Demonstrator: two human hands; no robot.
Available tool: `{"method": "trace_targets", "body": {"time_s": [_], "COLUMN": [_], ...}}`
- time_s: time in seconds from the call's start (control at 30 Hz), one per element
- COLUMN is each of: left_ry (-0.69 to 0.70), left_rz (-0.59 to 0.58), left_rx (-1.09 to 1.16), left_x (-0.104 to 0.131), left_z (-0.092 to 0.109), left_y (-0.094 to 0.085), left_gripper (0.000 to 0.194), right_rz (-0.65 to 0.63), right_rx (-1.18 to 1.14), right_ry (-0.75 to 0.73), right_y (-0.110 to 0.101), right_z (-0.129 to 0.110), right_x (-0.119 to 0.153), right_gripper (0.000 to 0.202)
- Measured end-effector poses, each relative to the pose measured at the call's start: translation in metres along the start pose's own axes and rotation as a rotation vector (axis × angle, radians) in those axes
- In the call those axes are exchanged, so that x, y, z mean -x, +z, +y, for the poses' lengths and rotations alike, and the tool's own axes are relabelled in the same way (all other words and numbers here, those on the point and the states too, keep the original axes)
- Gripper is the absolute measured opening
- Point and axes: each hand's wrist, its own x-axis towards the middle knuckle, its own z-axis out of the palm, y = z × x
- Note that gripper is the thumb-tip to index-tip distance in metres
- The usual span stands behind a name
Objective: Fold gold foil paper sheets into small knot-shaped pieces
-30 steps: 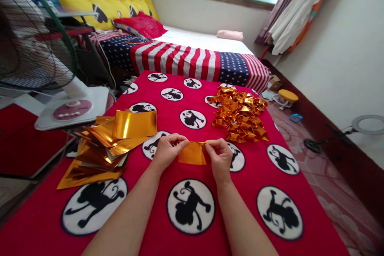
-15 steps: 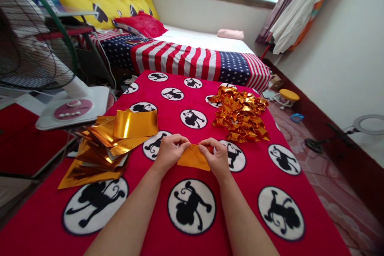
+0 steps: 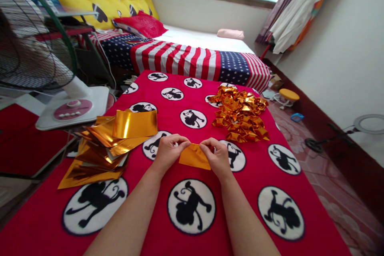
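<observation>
The gold foil sheet (image 3: 194, 156) lay just in front of you on the red monkey-print blanket (image 3: 258, 168), between the loose stack of foil sheets (image 3: 111, 144) and the heap of folded gold pieces (image 3: 240, 114), its long axis running left to right and its upper edge lifted off the blanket. Your left hand (image 3: 168, 152) and right hand (image 3: 219, 158) each pinched that upper edge, fingertips closed on the foil. It looked light, thin, slick and easily creased, so the edges and corners were the best places to take hold.
</observation>
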Motion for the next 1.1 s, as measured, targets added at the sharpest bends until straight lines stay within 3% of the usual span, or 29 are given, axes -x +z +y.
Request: {"method": "trace_targets", "body": {"time_s": [0.2, 0.37, 0.53, 0.63, 0.93, 1.1], "left_ry": [0.01, -0.017, 0.129, 0.166, 0.101, -0.044], "left_rz": [0.021, -0.046, -0.121, -0.108, -0.044, 0.004], "left_rx": [-0.011, -0.016, -0.086, -0.147, -0.128, -0.047], "left_x": [0.0001, -0.0006, 0.0008, 0.0012, 0.0015, 0.001], "left_z": [0.0016, 0.0038, 0.0076, 0.0079, 0.0051, 0.0034], "left_y": [-0.0015, -0.0027, -0.0001, 0.0025, 0.0024, 0.0027], "left_gripper": [0.01, 0.011, 0.006, 0.007, 0.008, 0.004], "right_rz": [-0.02, -0.033, -0.058, -0.05, -0.007, 0.045], "right_rx": [0.05, 0.069, 0.055, 0.04, 0.057, 0.066], "right_ry": [-0.035, -0.024, -0.018, -0.004, -0.053, -0.077], "right_y": [0.0008, 0.0015, 0.0053, 0.0083, 0.0023, 0.0019], "right_z": [-0.0004, -0.0013, 0.0014, 0.0042, 0.0026, 0.0032], "right_x": [0.0019, 0.0027, 0.0034, 0.0044, 0.0031, 0.0045], "right_gripper": [0.015, 0.016, 0.016, 0.014, 0.012, 0.014]}}
